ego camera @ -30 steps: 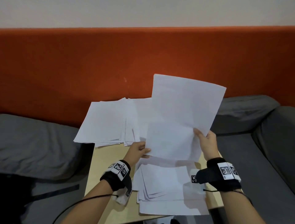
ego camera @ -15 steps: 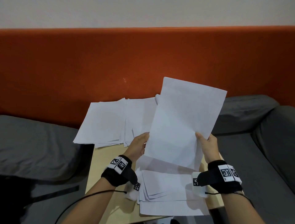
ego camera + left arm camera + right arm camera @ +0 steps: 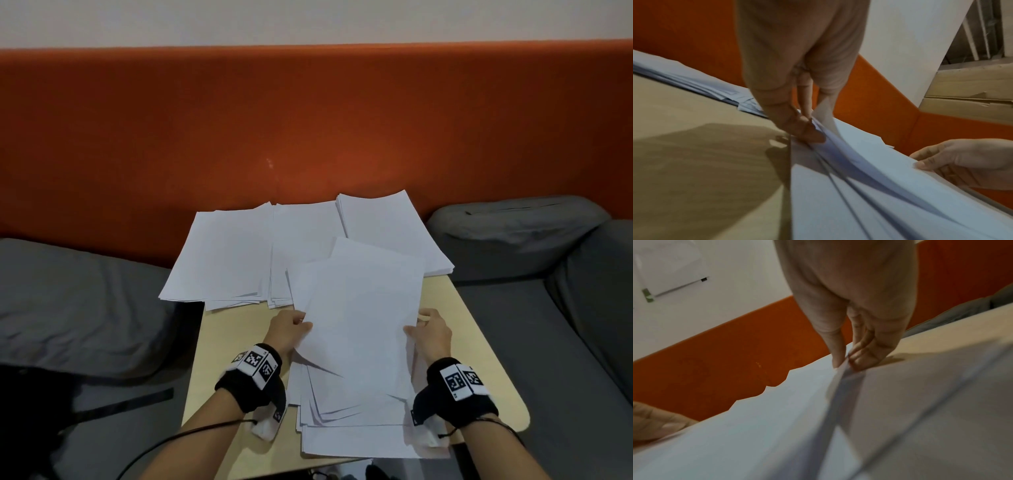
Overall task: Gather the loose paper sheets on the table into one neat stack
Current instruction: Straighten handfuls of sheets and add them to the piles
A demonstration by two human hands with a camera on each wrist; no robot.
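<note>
White paper sheets (image 3: 359,308) lie tilted over a messy near pile (image 3: 342,431) on the light wooden table (image 3: 233,346). My left hand (image 3: 291,329) pinches the left edge of these top sheets (image 3: 838,138) between thumb and fingers (image 3: 803,123). On the opposite edge my right hand (image 3: 426,330) pinches the same sheets (image 3: 777,402), thumb on top and curled fingers (image 3: 865,356) below. Further back, more stacks of sheets (image 3: 233,253) fan across the table's far half, the rightmost stack (image 3: 387,233) overhanging.
An orange padded backrest (image 3: 308,120) rises behind the table. Grey cushions lie to the left (image 3: 68,301) and to the right (image 3: 513,233). Bare table surface shows on either side of the near pile. Cardboard boxes (image 3: 972,91) appear in the left wrist view.
The sheets I held upright in front of me have come down and now lie tilted low over the near pile. Both hands dropped with them and still hold their edges.
</note>
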